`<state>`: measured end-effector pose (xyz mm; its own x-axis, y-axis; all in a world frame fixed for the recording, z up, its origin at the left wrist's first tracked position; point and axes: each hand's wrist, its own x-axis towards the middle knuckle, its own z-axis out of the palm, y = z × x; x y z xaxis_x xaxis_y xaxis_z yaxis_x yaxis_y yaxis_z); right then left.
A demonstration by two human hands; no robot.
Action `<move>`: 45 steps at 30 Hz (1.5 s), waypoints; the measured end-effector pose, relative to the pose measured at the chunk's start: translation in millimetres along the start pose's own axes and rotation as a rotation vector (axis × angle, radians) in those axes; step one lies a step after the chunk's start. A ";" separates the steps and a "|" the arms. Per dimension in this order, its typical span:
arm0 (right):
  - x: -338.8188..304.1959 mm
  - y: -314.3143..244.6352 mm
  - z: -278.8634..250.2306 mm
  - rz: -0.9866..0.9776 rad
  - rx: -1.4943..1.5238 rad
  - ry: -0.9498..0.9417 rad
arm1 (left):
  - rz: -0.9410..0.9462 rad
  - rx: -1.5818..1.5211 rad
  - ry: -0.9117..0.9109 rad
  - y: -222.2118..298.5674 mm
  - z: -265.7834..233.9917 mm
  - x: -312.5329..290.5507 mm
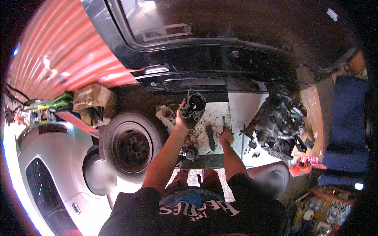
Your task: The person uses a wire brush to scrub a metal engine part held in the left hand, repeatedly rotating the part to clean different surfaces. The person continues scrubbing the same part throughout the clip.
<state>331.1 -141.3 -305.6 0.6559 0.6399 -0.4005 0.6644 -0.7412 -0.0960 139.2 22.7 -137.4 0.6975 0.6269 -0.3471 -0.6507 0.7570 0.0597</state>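
Note:
My left hand (184, 120) is closed around a dark metal housing (199, 105) with a round opening, held up over a dirty white work surface (202, 149). Lower and to the right, my right hand (226, 137) is closed on a slim tool (224, 122) whose end points away from me; its exact kind is too small to tell. Between my hands a long dark flat piece (210, 137) lies on the surface. A small round metal part (191, 152) sits near the front edge, and a pale, grimy part (165, 115) is left of my left hand.
To the left stand a wheel with a tyre (132, 147) and a worn box (94, 98). A greasy engine-like assembly (279, 122) is on the right. A black vehicle panel (212, 59) spans the far side; a pale car (59, 173) is at far left.

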 end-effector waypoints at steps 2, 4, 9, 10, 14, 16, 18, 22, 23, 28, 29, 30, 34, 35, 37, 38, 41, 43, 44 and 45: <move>4.3 6.9 1.0 -0.102 -0.074 -0.001 | 0.034 -0.008 -0.013 0.8 -2.7 -1.3; 10.1 16.9 17.6 -0.091 -0.035 0.091 | 0.038 -0.048 -0.001 -0.8 10.7 -7.1; 8.0 50.3 48.1 -0.175 0.173 0.270 | 0.120 -0.002 0.067 -3.7 24.3 -20.6; -12.6 45.7 24.7 -0.262 0.369 0.283 | 0.138 0.011 0.076 -2.3 22.5 -26.4; -103.0 43.4 -78.7 -0.187 1.180 0.021 | 0.172 0.138 0.177 -6.4 34.8 -61.4; -144.1 30.9 -129.5 -0.342 1.255 0.181 | 0.139 0.061 0.106 -4.8 31.0 -73.0; -171.7 32.6 -175.1 -0.421 1.029 0.165 | 0.145 0.183 0.113 -2.6 29.2 -82.8; -205.0 21.2 -239.5 -0.650 0.702 0.169 | 0.054 0.080 0.008 19.8 21.2 -98.5; -214.3 12.3 -256.9 -0.706 0.665 0.189 | 0.054 0.077 0.027 21.5 27.7 -103.2; -222.0 -11.2 -307.5 -1.012 0.305 0.393 | 0.046 0.196 0.007 23.6 34.5 -114.1; -223.1 -12.3 -312.5 -1.028 0.163 0.459 | 0.038 0.231 -0.025 23.8 36.8 -116.6; -233.5 -21.3 -321.2 -1.012 0.101 0.498 | 0.035 0.267 -0.050 23.5 50.6 -127.3; -260.8 -36.9 -340.4 -1.127 -0.026 0.497 | 0.128 0.444 -0.088 24.0 84.6 -157.2; -266.1 -37.2 -342.0 -1.141 -0.027 0.488 | 0.117 0.432 -0.102 23.9 91.3 -160.5; -275.3 -44.0 -343.6 -1.072 -0.047 0.534 | 0.115 0.407 -0.119 25.6 99.5 -170.1; -279.8 -47.5 -343.3 -1.034 -0.058 0.557 | 0.098 0.378 -0.132 25.8 103.0 -176.6; -288.7 -50.6 -338.7 -1.052 -0.073 0.426 | 0.097 0.422 -0.133 31.6 102.0 -187.6; -293.5 -51.0 -334.9 -1.058 -0.051 0.463 | 0.139 0.615 -0.085 37.3 93.7 -185.1; -296.8 -51.7 -334.4 -1.024 -0.029 0.483 | 0.131 0.562 -0.082 35.1 89.8 -186.1; -300.3 -51.8 -335.1 -0.987 -0.009 0.506 | 0.121 0.508 -0.081 29.4 94.8 -190.4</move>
<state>219.7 -226.9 125.1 -0.0936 0.9592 0.2667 0.9770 0.1400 -0.1609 15.8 -56.9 19.2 0.6604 0.7122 -0.2379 -0.5142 0.6598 0.5479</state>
